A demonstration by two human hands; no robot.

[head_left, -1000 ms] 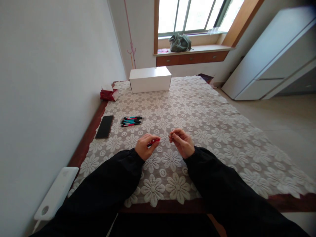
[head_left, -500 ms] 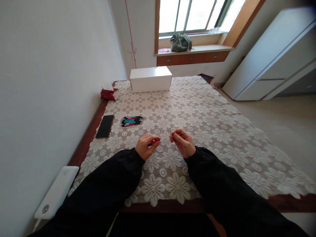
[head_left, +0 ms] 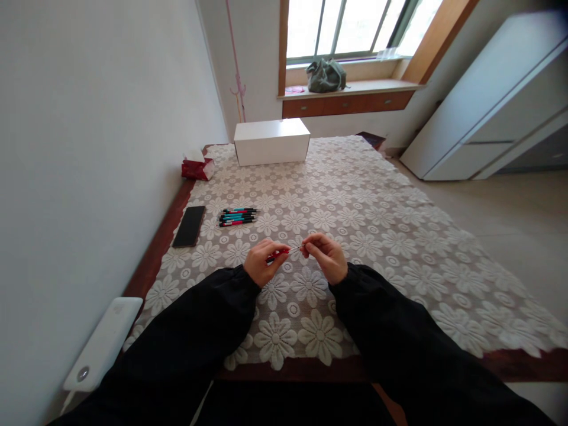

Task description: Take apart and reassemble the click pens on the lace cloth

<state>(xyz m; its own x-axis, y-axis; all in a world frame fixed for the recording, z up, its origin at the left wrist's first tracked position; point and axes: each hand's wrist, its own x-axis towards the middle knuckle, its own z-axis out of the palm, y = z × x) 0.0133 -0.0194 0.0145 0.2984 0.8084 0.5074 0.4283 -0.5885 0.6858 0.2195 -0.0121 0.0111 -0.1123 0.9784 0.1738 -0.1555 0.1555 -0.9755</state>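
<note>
My left hand [head_left: 262, 264] is closed around a red and black pen barrel [head_left: 277, 254], held nearly level above the tablecloth. From its right end a thin pale rod [head_left: 293, 250] sticks out. My right hand [head_left: 327, 255] pinches at the far end of that rod, thumb against forefinger. A tiny dark piece [head_left: 301, 246] shows at those fingertips, too small to make out. Beyond my left hand lies a row of several pens [head_left: 236, 217], some teal and black, some red and black.
A dark phone [head_left: 189, 226] lies left of the pens, near the wall. Farther back are a red tissue packet [head_left: 197, 170] and a long white box [head_left: 272, 142]. A white power strip [head_left: 105, 343] is at the near left. Lace tablecloth [head_left: 377, 219] covers the table.
My right hand has moved a little left, closer to my left hand, and less of the pale rod shows between them. My left hand stays in place with the pen barrel.
</note>
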